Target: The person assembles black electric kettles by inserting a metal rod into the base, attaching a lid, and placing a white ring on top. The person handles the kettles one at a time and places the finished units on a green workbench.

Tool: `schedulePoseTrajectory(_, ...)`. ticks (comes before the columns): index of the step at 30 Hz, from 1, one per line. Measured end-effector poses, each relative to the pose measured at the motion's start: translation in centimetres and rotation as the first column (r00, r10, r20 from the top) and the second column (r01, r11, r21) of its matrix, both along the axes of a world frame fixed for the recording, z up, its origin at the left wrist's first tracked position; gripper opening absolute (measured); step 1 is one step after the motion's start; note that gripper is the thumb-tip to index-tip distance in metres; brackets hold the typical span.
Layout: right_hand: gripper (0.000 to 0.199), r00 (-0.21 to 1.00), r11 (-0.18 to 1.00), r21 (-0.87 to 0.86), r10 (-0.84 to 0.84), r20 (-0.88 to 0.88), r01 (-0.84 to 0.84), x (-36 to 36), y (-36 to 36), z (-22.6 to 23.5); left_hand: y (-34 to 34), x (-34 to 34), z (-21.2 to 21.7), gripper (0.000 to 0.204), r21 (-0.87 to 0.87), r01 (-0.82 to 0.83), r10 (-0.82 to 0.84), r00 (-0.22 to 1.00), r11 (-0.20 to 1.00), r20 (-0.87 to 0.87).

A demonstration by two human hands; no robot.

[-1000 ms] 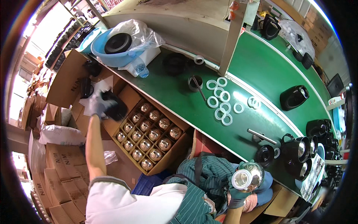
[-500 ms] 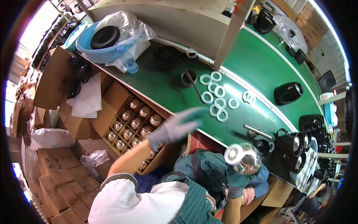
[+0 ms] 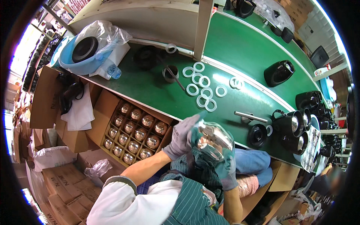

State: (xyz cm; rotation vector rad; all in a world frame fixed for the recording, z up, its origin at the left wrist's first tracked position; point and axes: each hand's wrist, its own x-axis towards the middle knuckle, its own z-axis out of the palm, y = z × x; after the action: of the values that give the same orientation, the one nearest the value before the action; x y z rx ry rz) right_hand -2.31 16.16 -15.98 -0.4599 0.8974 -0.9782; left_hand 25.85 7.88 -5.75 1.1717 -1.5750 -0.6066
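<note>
Holding shiny pot (image 3: pixel 213 140) in both gloved hands, centre-low in frame; my left hand (image 3: pixel 182 137) cupping its left side, fingers wrapped; my right hand (image 3: pixel 227 168) gripping beneath; white rings (image 3: pixel 202 88) lying on green bench (image 3: pixel 150 88) above.

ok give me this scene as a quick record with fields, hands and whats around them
left hand: gloved, on the left side of the shiny metal bowl
right hand: gloved, under the bowl's right side
bowl place: over the lap, at the near edge of the green bench
on bench: white rings, metal rod, black pots
left of lap: carton of shiny metal cups
</note>
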Motion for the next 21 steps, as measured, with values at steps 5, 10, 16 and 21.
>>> schedulePoseTrajectory(5,0.08,0.976,0.982,-0.159,-0.133,-0.173,0.106,9.2,-6.3,10.8,0.0,0.2,-3.0,0.062,0.344,-0.023,0.224,0.798,0.939,-0.559)
schedulePoseTrajectory(10,0.086,0.967,0.967,-0.253,-0.099,-0.236,0.037,10.1,-8.0,9.8,-1.5,2.2,-3.4,0.063,0.384,0.095,0.216,0.693,0.918,-0.688)
schedulePoseTrajectory(16,0.11,0.951,0.91,-0.407,-0.054,-0.304,-0.079,13.8,-8.8,12.4,-1.3,6.7,-12.3,0.044,0.501,0.202,0.343,0.517,0.841,-0.784)
schedulePoseTrajectory(21,0.111,0.501,0.455,-0.607,-0.343,-0.794,-0.651,18.6,-13.1,13.0,1.6,9.8,-16.3,0.036,0.675,-0.098,0.617,0.518,0.731,-0.593)
